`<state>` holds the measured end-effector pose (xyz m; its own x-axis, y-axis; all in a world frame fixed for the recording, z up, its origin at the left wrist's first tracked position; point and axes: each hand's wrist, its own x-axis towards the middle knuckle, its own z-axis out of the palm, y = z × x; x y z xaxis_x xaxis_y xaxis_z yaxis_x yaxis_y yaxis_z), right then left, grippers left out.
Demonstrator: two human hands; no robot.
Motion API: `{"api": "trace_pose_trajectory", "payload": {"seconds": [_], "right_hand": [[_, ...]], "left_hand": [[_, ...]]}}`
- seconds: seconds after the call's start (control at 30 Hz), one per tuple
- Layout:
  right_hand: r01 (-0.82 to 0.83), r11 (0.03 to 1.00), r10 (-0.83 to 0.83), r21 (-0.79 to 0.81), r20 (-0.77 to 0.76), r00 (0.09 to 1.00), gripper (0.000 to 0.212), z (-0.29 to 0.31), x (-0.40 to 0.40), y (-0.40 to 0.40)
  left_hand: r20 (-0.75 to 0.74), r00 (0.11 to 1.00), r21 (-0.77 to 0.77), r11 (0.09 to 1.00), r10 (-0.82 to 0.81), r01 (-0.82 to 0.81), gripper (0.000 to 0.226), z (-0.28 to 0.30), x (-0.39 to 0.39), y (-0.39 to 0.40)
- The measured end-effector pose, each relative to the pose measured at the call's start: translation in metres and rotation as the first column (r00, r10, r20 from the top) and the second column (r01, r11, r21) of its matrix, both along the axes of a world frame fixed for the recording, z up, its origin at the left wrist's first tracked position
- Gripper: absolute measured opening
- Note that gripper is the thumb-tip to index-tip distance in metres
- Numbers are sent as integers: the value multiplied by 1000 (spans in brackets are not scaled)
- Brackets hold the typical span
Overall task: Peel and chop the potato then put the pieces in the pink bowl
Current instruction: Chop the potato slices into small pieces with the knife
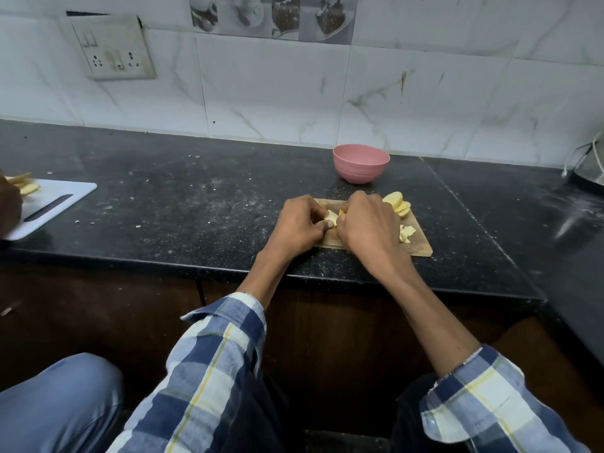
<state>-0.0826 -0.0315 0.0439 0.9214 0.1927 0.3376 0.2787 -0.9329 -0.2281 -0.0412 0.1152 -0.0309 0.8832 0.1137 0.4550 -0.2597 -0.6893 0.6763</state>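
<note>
**Both hands on potato pieces at the board**

Counter (196, 197): black speckled stone, dusted with pale crumbs and flecks. It runs the full width and turns a corner at the right. Tiled wall (277, 93) behind it, with a socket plate (112, 49) at upper left.

White board (49, 207), far left edge of the counter, well apart from my work. It carries pale slices (27, 188), and another person's hand (8, 204) rests over its left end. A leg in blue trousers (55, 403) shows at lower left.

My sleeves (209, 371) are checked blue, white and yellow, pushed up the forearms.

Wood board (421, 246): near the counter's front edge, right of centre. My hands cover most of it; only its right side and near right corner are plain.

Bowl (361, 162): pink, upright, on the counter behind the wood board, near the wall, apart from the board. I cannot see anything in it from this angle.

Left hand (302, 225): fingers curled, pinching the potato piece (331, 217) on the board's left part, thumb tucked under.

Right hand (367, 223): fingers curled down onto the same pale pieces, knuckles touching the left hand's fingers. I cannot tell whether it holds a knife; none shows.

Round slices (398, 204): overlapping row at the board's far right corner, just beyond my right hand.

Chopped bits (407, 233): small heap at the board's right side, partly hidden by my right hand.

Metal vessel (591, 168) with a cord, far right edge.
</note>
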Motion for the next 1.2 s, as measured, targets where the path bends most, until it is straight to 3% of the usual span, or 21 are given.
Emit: {"api": "trace_pose_trajectory", "payload": {"seconds": [0.37,0.73,1.2], "right_hand": [[-9,993,4,-120,-38,999,27,20,-48,-25],[16,1000,-17,9,60,998,23,6,-27,-16],[-10,1000,9,-20,-56,998,32,12,-18,-6]], "left_hand": [[-2,1000,5,1000,23,-23,12,0,2,0],[-5,1000,-45,999,26,-26,10,1,-3,3],[21,999,-30,999,28,-28,15,-4,3,6]]}}
